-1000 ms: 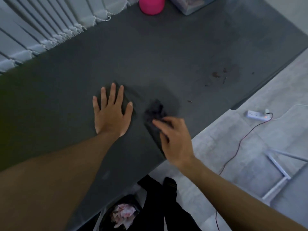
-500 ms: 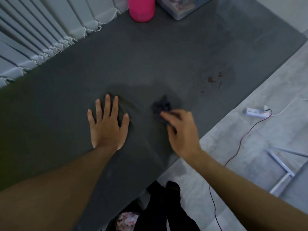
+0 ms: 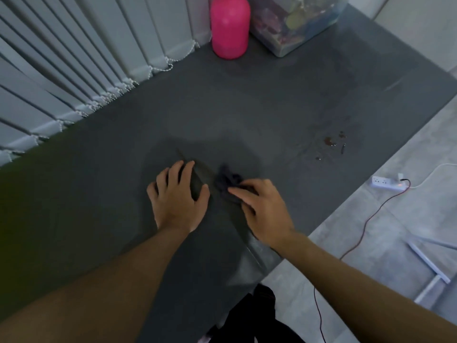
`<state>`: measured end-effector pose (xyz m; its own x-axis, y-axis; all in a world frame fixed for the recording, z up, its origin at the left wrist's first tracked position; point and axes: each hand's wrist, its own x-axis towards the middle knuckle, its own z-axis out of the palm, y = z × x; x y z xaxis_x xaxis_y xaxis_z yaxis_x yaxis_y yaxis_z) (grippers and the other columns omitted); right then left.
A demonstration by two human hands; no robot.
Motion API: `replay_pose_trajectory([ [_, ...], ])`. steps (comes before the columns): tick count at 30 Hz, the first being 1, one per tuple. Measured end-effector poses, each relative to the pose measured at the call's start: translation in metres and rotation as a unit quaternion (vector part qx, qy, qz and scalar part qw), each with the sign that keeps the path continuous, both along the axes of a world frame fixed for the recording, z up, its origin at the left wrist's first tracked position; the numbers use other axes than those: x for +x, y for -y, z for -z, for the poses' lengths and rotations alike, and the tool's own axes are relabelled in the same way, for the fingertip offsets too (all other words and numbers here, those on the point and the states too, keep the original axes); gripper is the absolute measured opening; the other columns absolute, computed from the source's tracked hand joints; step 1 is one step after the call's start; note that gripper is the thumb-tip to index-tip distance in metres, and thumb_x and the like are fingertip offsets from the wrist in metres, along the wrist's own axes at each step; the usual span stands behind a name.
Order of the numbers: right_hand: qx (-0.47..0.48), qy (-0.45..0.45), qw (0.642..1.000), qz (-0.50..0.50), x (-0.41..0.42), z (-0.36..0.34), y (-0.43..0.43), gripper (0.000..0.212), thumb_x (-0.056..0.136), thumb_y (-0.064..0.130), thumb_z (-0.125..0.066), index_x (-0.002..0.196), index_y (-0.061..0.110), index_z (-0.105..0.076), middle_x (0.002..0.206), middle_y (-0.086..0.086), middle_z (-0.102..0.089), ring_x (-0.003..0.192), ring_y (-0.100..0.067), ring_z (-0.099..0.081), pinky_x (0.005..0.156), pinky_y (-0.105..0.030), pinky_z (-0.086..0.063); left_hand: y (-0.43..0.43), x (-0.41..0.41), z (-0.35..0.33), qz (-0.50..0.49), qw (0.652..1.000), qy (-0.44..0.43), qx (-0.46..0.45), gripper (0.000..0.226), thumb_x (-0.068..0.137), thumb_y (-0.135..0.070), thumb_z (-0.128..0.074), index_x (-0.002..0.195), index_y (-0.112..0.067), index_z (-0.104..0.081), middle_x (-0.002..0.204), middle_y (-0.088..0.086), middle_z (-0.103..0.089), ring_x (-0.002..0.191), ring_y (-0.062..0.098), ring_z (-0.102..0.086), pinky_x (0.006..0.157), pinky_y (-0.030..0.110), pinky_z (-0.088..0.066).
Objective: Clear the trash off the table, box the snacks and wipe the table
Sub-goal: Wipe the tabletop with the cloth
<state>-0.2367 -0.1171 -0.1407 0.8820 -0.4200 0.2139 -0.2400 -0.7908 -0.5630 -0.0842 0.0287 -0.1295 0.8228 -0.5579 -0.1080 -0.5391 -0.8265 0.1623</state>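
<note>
Right hand (image 3: 262, 209) seemingly grips cloth (image 3: 226, 180); left hand (image 3: 178, 196) empty, braced on table (image 3: 247, 100). Press firmly toward stains (image 3: 333, 142), two o'clock.

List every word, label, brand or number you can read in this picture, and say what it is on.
None can be read.
pink bottle: no label shows on this side.
clear box: contents too blurred to read.
power strip: too small to tell.
</note>
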Motion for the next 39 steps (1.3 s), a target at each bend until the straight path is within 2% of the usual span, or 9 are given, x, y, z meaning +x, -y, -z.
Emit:
replay_pose_trajectory([
  [3,-0.052,0.001,0.999,-0.008,0.012,0.001,0.034,0.036,0.092,0.013,-0.055,0.124,0.022,-0.069,0.117,-0.007,-0.064,0.099,-0.034,-0.058,0.086,-0.043,-0.045,0.011,0.039,-0.002,-0.028,0.999,0.012,-0.039,0.056,0.097,-0.045,-0.048,0.148,-0.023,-0.043,0.148,0.005,-0.042,0.136,0.03,-0.034,0.114,0.048,-0.026],
  [8,0.043,-0.001,0.943,0.33,0.05,-0.001,0.06,0.045,0.086,0.003,-0.057,0.127,0.02,-0.067,0.113,-0.012,-0.06,0.104,-0.032,-0.051,0.096,-0.041,-0.045,0.005,0.075,0.015,-0.065,0.998,0.005,0.014,0.066,0.102,-0.054,-0.025,0.162,-0.028,-0.011,0.169,0.004,-0.008,0.155,0.028,-0.001,0.125,0.05,-0.001],
  [11,0.006,0.009,0.981,0.192,0.059,0.001,0.024,0.044,0.085,0.001,-0.059,0.124,0.018,-0.068,0.113,-0.011,-0.06,0.102,-0.031,-0.052,0.093,-0.035,-0.044,0.007,0.077,0.019,-0.056,0.998,0.008,0.035,0.068,0.101,-0.056,-0.017,0.161,-0.03,0.0,0.17,-0.001,0.003,0.156,0.025,0.008,0.125,0.052,0.003],
  [15,-0.048,0.007,0.998,-0.032,0.069,0.002,0.034,0.041,0.088,0.004,-0.06,0.124,0.02,-0.068,0.116,-0.008,-0.062,0.097,-0.032,-0.055,0.083,-0.045,-0.048,0.007,0.078,0.019,-0.055,0.997,0.009,0.044,0.068,0.101,-0.056,-0.016,0.161,-0.03,0.003,0.17,-0.002,0.007,0.156,0.026,0.01,0.124,0.053,0.001],
  [21,0.008,-0.001,0.954,0.3,0.136,0.003,0.093,0.045,0.084,0.005,-0.053,0.124,0.019,-0.068,0.11,-0.017,-0.061,0.096,-0.039,-0.055,0.09,-0.044,-0.046,0.007,0.079,0.018,-0.051,0.997,0.016,0.056,0.07,0.098,-0.057,-0.011,0.161,-0.03,0.001,0.17,-0.001,0.004,0.156,0.027,0.006,0.124,0.054,-0.001],
  [23,0.009,0.003,0.969,0.246,0.15,0.001,0.072,0.046,0.082,0.005,-0.054,0.122,0.019,-0.069,0.109,-0.015,-0.062,0.097,-0.037,-0.056,0.091,-0.039,-0.044,0.007,0.079,0.018,-0.049,0.997,0.011,0.061,0.07,0.097,-0.056,-0.009,0.161,-0.03,0.002,0.17,-0.001,0.005,0.156,0.026,0.007,0.124,0.054,-0.001],
  [28,-0.021,0.009,0.994,-0.108,0.159,0.002,0.044,0.038,0.088,0.008,-0.058,0.121,0.022,-0.071,0.116,-0.007,-0.063,0.102,-0.028,-0.056,0.091,-0.038,-0.046,0.009,0.077,0.015,-0.053,0.997,0.006,0.064,0.07,0.097,-0.056,-0.009,0.161,-0.03,0.004,0.17,-0.001,0.006,0.156,0.026,0.009,0.124,0.053,0.0],
  [35,0.021,-0.03,0.97,0.241,0.248,-0.006,0.102,0.046,0.086,0.007,-0.051,0.125,0.025,-0.067,0.118,-0.011,-0.06,0.107,-0.035,-0.052,0.093,-0.042,-0.044,0.009,0.08,0.015,-0.05,0.995,-0.006,0.088,0.069,0.098,-0.057,-0.008,0.16,-0.03,0.01,0.169,0.0,0.012,0.155,0.026,0.013,0.124,0.053,0.001],
  [39,-0.003,-0.006,1.0,0.009,0.242,-0.003,0.064,0.043,0.083,0.009,-0.054,0.119,0.025,-0.071,0.114,-0.009,-0.062,0.101,-0.033,-0.054,0.089,-0.041,-0.046,0.01,0.08,0.015,-0.049,0.995,0.001,0.092,0.07,0.098,-0.057,-0.009,0.161,-0.03,0.004,0.17,0.001,0.005,0.156,0.027,0.008,0.124,0.054,-0.002],
])
